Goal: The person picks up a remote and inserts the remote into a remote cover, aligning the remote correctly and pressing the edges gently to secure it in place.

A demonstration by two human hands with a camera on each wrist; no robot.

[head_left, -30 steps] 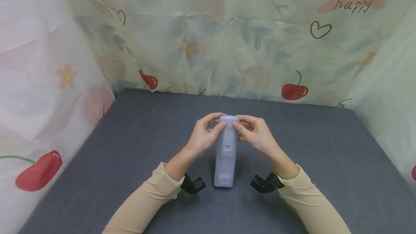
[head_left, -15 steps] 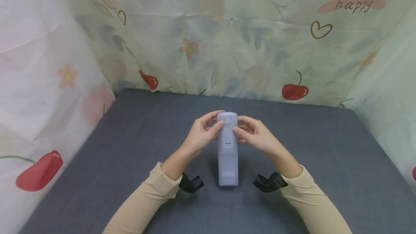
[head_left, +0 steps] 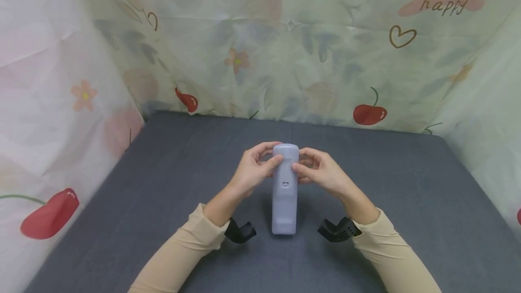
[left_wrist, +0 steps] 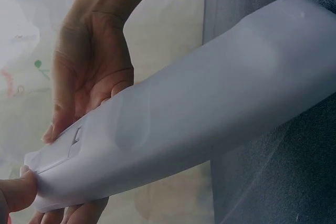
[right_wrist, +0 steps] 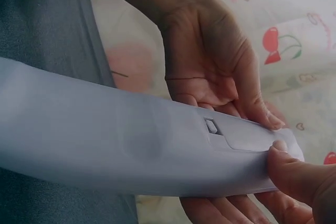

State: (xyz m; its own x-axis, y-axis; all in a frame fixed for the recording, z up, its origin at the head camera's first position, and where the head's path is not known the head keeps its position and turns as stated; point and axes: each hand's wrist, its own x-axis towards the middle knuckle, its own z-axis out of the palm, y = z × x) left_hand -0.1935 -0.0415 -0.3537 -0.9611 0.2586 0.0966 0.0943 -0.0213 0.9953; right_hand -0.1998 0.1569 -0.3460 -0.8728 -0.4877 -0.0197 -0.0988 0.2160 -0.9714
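A pale lavender-grey remote control (head_left: pixel 284 207), its back facing me, stands nearly upright between both hands at the middle of the table. My left hand (head_left: pixel 250 173) grips its upper left edge, thumb on the back and fingers behind. On the upper right edge, my right hand (head_left: pixel 327 175) holds it the same way, its thumb a little lower than the left one. A battery cover (right_wrist: pixel 249 137) with a small latch (right_wrist: pixel 212 126) shows near the held end, and it looks closed. The remote's front is hidden. Whether its lower end touches the table cannot be told.
A dark grey cloth covers the table (head_left: pixel 183 157). Printed fabric (head_left: pixel 260 49) with cherries and flowers hangs at the back and both sides. A black wrist mount (head_left: pixel 240 232) sits under the left cuff, another black mount (head_left: pixel 339 229) under the right.
The remote rose slightly, then came down again, and its lower end swung a little to the right. My right thumb slid a bit lower along the edge. Both hands kept their hold.
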